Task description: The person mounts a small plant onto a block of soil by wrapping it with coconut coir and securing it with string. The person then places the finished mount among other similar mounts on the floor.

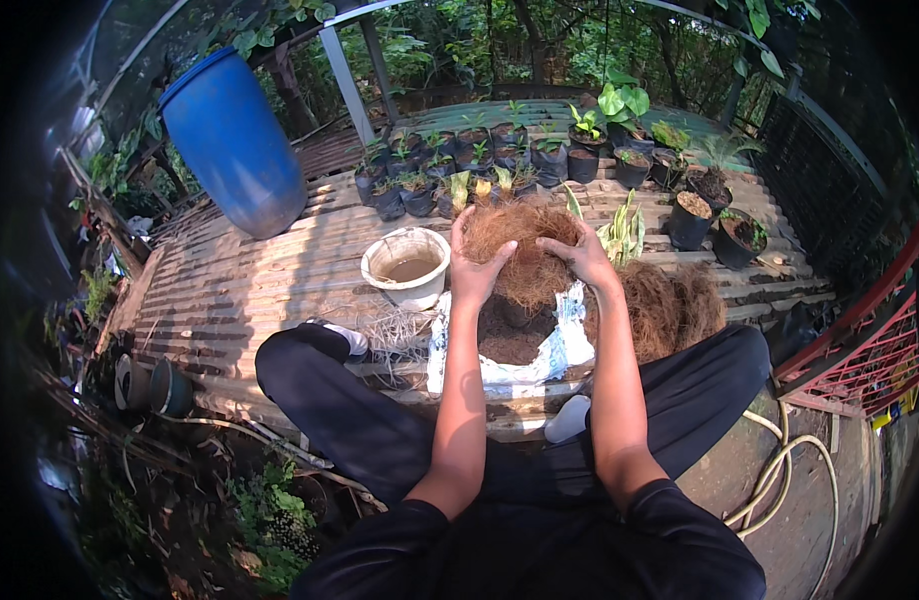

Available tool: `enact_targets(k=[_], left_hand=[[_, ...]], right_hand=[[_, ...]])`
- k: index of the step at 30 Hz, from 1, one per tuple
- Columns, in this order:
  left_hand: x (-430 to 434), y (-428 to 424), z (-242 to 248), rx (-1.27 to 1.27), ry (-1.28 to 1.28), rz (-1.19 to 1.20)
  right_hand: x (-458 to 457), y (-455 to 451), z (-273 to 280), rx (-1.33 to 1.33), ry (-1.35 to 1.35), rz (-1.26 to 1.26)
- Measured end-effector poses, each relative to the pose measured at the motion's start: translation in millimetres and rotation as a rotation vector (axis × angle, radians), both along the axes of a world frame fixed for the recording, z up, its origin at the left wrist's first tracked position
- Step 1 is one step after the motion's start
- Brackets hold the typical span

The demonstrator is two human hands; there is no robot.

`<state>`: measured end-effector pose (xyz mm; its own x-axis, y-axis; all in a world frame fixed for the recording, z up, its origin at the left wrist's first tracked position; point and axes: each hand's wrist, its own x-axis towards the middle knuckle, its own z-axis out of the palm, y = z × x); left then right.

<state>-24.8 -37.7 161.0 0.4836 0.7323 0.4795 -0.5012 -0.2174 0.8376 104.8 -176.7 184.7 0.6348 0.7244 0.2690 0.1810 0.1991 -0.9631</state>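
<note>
Between my left hand (477, 262) and my right hand (583, 255) is a clump of brown coconut fibre (521, 247), gripped from both sides with the thumbs towards me. Below it, dark soil (508, 337) lies in a white plastic sack (546, 367) with its edge rolled down. More coconut fibre (673, 307) is heaped right of the sack, partly behind my right forearm. A whitish tub (422, 289) with murky water (411, 268) stands to the left. Thin dry strands (399, 334) lie in front of the tub. Variegated snake plant leaves (623, 232) rise beyond my right hand.
Seedlings in black plastic grow bags (418, 201) and several black pots (737, 241) stand on the corrugated sheet surface (294, 292). A blue plastic drum (234, 142) is at the back left. A red metal lattice (864, 360) and a coiled hose (786, 450) are at the right.
</note>
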Motion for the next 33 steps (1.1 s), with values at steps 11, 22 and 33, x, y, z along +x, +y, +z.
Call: enact_targets(k=[11, 22, 33], left_hand=[[6.1, 3.3, -15.7, -0.046, 0.112, 0.178], [6.6, 6.3, -11.7, -0.020, -0.065, 0.022], [7.9, 7.3, -19.4, -0.155, 0.013, -0.226]], right_hand=[[-6.4, 8.3, 6.7, -0.101, 0.015, 0.061], [-2.2, -16.2, 19.6, -0.228, 0.014, 0.120], [-9.6, -7.2, 19.8, -0.188, 0.155, 0.055]])
